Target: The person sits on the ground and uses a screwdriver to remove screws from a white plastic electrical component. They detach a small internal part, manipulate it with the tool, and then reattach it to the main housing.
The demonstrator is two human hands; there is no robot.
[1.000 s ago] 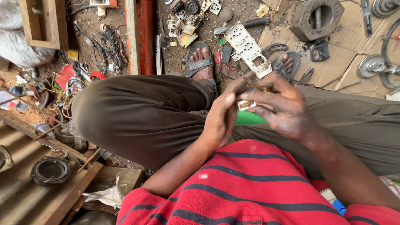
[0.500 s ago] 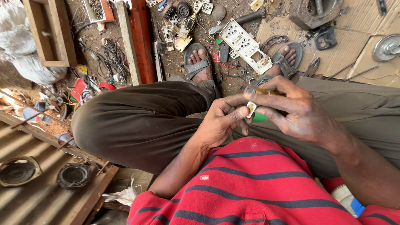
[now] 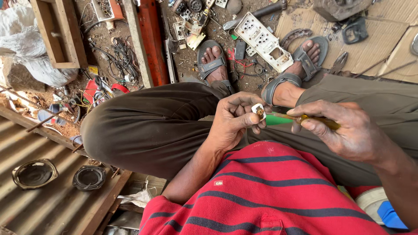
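I sit with my knees drawn up, in olive trousers and a red striped shirt. My left hand point(image 3: 233, 118) pinches a small white electrical part point(image 3: 257, 109) between thumb and fingers, just above my lap. My right hand point(image 3: 342, 130) grips a screwdriver point(image 3: 300, 118) with a green shaft sleeve and a yellow handle. Its tip touches the white part. Both hands hover close together over my thighs.
A white multi-socket panel point(image 3: 263, 41) lies on the dirt between my sandalled feet point(image 3: 214, 65). Tangled wires point(image 3: 118, 56), a wooden frame point(image 3: 55, 35), a red beam point(image 3: 152, 43) and cardboard point(image 3: 383, 48) surround them. Two round speaker parts point(image 3: 89, 177) rest on corrugated metal at left.
My right hand has slid back to the right along the screwdriver, exposing the green shaft. The left hand keeps the white part. The view has shifted slightly.
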